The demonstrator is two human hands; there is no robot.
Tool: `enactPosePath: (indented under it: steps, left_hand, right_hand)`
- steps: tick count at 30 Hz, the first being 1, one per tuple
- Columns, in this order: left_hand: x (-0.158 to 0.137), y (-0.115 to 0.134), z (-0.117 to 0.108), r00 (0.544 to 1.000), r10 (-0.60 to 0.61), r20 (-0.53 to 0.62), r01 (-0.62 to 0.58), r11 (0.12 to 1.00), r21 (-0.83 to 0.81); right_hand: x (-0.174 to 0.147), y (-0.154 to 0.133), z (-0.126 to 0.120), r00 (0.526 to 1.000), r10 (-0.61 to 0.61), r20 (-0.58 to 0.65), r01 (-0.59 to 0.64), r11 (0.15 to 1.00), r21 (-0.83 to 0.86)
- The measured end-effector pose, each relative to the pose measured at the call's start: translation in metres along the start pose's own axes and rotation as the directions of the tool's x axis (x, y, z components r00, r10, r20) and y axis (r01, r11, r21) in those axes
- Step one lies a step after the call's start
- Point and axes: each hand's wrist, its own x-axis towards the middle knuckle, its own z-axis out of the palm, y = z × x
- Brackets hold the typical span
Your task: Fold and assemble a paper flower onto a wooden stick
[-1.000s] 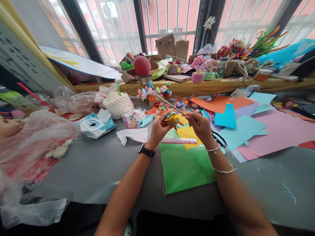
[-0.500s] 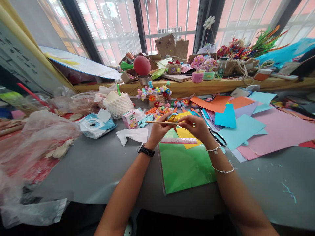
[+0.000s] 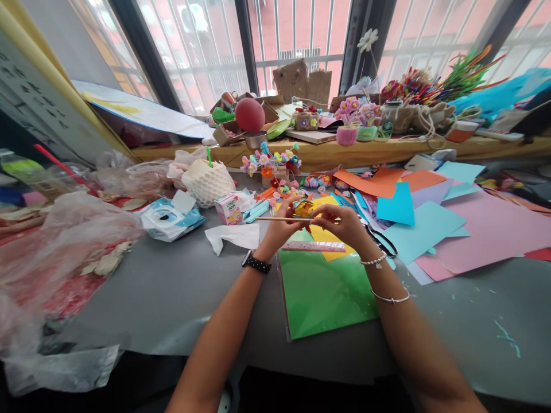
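My left hand (image 3: 280,228), with a watch on its wrist, is curled round a small yellow-orange folded paper piece (image 3: 303,207). Across the front of that palm lies a thin wooden stick (image 3: 273,218), nearly level. My right hand (image 3: 340,222) pinches at the stick's right end, close beside the folded paper. The fingertips partly hide where paper and stick meet. Below both hands are a pink ruler (image 3: 312,246), a yellow paper sheet (image 3: 322,229) and a green paper pack (image 3: 329,295) in a clear sleeve.
Coloured paper sheets (image 3: 486,229) and black-handled scissors (image 3: 383,241) lie to the right. On the left are a wet-wipe pack (image 3: 170,221), a small pink box (image 3: 228,208), a foam-netted round object (image 3: 206,183) and plastic bags (image 3: 73,241). Small craft flowers (image 3: 271,163) stand behind the hands.
The stick and both hands have shifted very slightly, and more of the yellow-orange paper piece shows between the fingers. The whole view has moved a little.
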Motion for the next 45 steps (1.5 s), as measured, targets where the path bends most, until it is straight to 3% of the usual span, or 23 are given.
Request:
enactPosePath:
  steps: [5,13,21,28,33,36,39,45]
  left_hand:
    - [0.0,0.003,0.003,0.998,-0.013,0.065,0.013,1.0,0.008]
    - [-0.001,-0.002,-0.001,0.999,-0.028,0.027,0.027,0.998,0.056]
    - [-0.001,-0.003,0.0,0.997,-0.074,0.018,0.073,0.996,0.04]
    - [0.0,0.002,0.001,0.982,-0.18,0.053,0.185,0.975,-0.126]
    - [-0.002,0.011,0.002,0.96,-0.249,0.13,0.277,0.918,-0.285]
    - [-0.002,0.012,0.002,0.953,-0.28,0.113,0.302,0.897,-0.322]
    - [-0.002,0.01,0.002,0.953,-0.291,0.08,0.301,0.898,-0.32]
    - [-0.003,0.008,0.004,0.968,-0.239,0.069,0.249,0.914,-0.319]
  right_hand:
    - [0.001,0.001,-0.003,0.998,-0.044,0.044,0.042,0.998,0.039]
    - [0.002,0.004,0.0,0.999,-0.037,0.026,0.035,0.997,0.063]
    - [0.003,0.004,0.005,0.999,-0.037,0.001,0.037,0.999,-0.035]
    - [0.001,0.002,0.01,0.981,-0.151,-0.12,0.128,0.975,-0.182]
    - [-0.001,0.003,0.011,0.954,-0.268,-0.135,0.209,0.916,-0.343]
    - [-0.001,0.003,0.011,0.938,-0.318,-0.141,0.243,0.889,-0.388]
    - [-0.001,0.002,0.012,0.946,-0.29,-0.143,0.222,0.905,-0.362]
    - [0.001,0.001,0.015,0.971,-0.082,-0.224,0.043,0.984,-0.174]
